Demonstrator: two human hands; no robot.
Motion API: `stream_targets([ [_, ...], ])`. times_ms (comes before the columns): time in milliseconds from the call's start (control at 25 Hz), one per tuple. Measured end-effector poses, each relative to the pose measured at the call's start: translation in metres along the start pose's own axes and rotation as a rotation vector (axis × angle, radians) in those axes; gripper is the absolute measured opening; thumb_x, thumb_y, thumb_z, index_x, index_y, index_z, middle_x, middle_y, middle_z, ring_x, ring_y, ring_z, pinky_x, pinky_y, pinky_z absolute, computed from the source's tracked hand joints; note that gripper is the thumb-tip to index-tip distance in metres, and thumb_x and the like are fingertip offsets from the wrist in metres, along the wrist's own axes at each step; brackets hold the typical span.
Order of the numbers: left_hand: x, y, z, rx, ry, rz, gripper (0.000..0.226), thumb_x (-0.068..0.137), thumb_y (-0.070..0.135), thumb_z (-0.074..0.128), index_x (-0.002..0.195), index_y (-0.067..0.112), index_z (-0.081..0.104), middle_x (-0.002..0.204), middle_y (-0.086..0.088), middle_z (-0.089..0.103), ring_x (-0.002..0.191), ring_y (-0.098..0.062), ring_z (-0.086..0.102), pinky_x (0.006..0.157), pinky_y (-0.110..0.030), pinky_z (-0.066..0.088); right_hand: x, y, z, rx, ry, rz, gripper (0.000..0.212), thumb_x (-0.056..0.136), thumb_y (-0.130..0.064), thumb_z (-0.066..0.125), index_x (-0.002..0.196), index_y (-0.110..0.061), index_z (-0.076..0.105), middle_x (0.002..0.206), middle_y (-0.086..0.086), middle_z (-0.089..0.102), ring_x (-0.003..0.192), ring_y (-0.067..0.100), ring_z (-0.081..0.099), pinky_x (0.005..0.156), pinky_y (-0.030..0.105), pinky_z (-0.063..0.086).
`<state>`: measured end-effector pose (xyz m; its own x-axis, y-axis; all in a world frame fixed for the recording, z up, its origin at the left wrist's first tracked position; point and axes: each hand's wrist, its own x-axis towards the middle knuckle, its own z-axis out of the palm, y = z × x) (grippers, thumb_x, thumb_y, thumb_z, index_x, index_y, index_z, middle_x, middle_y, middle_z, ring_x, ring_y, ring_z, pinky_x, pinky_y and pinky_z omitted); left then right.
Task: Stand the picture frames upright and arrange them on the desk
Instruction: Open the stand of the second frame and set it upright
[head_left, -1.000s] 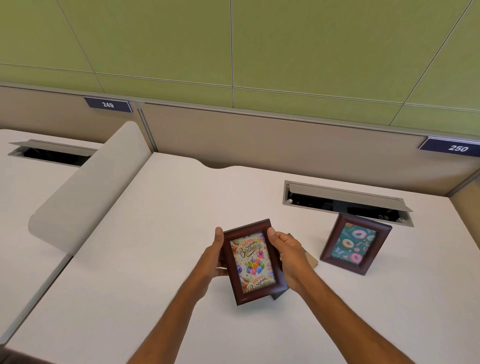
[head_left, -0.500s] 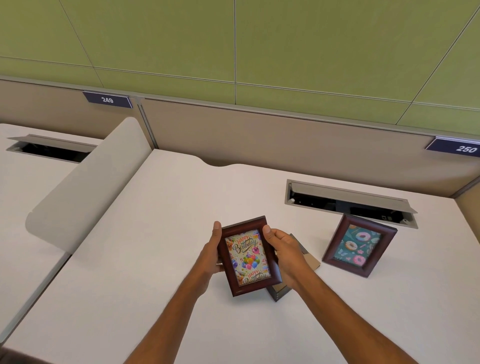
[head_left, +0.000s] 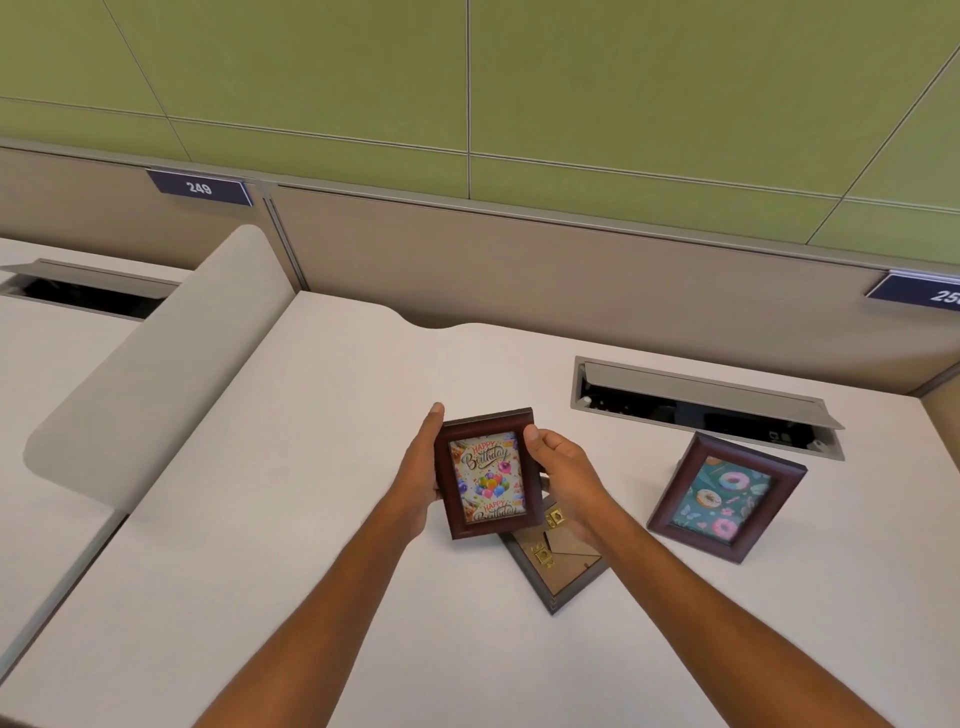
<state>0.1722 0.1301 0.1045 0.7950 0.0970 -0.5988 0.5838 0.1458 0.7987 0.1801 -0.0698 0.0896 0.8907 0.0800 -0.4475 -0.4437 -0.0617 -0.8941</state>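
A dark wooden birthday frame (head_left: 487, 473) with a balloon picture is held above the white desk (head_left: 291, 509), picture facing me. My left hand (head_left: 418, 467) grips its left edge and my right hand (head_left: 563, 475) grips its right edge. Under my right hand a second frame (head_left: 558, 564) lies face down, its brown backing and gold clips showing. To the right a donut frame (head_left: 724, 496) stands upright, leaning back on its stand.
An open cable tray (head_left: 701, 402) is sunk in the desk behind the donut frame. A curved white divider (head_left: 156, 364) borders the desk on the left. A beige partition (head_left: 519, 275) closes off the back.
Both hands have carried the birthday frame a little away from me and turned it more upright. More of the face-down frame beneath it is exposed.
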Motion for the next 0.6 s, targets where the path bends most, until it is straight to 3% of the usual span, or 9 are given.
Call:
stream_targets([
  [120, 0.019, 0.013, 0.006, 0.031, 0.005, 0.022, 0.062, 0.103, 0.074, 0.039, 0.110, 0.026, 0.078, 0.111, -0.005, 0.084, 0.110, -0.027, 0.077, 0.098, -0.045, 0.053, 0.019, 0.000, 0.000, -0.001, 0.013, 0.004, 0.042, 0.108, -0.052, 0.052, 0.122, -0.019, 0.074, 0.118, 0.002, 0.083, 0.117, 0.024, 0.075, 0.102, 0.039, 0.059],
  [440, 0.061, 0.038, 0.017, 0.106, -0.025, 0.057, 0.047, 0.109, 0.063, 0.038, 0.100, 0.030, 0.070, 0.106, -0.002, 0.079, 0.098, -0.017, 0.072, 0.095, -0.040, 0.046, 0.050, -0.010, -0.002, 0.030, 0.045, 0.030, 0.041, 0.112, -0.047, 0.046, 0.131, -0.017, 0.068, 0.124, 0.000, 0.078, 0.111, 0.013, 0.072, 0.080, 0.020, 0.054],
  [600, 0.074, 0.041, 0.020, 0.130, -0.032, 0.065, 0.046, 0.110, 0.061, 0.037, 0.100, 0.031, 0.070, 0.103, 0.001, 0.078, 0.097, -0.015, 0.071, 0.096, -0.039, 0.045, 0.062, -0.008, -0.002, 0.064, 0.054, 0.040, 0.042, 0.112, -0.046, 0.047, 0.133, -0.015, 0.066, 0.127, 0.003, 0.076, 0.114, 0.015, 0.071, 0.081, 0.020, 0.053],
])
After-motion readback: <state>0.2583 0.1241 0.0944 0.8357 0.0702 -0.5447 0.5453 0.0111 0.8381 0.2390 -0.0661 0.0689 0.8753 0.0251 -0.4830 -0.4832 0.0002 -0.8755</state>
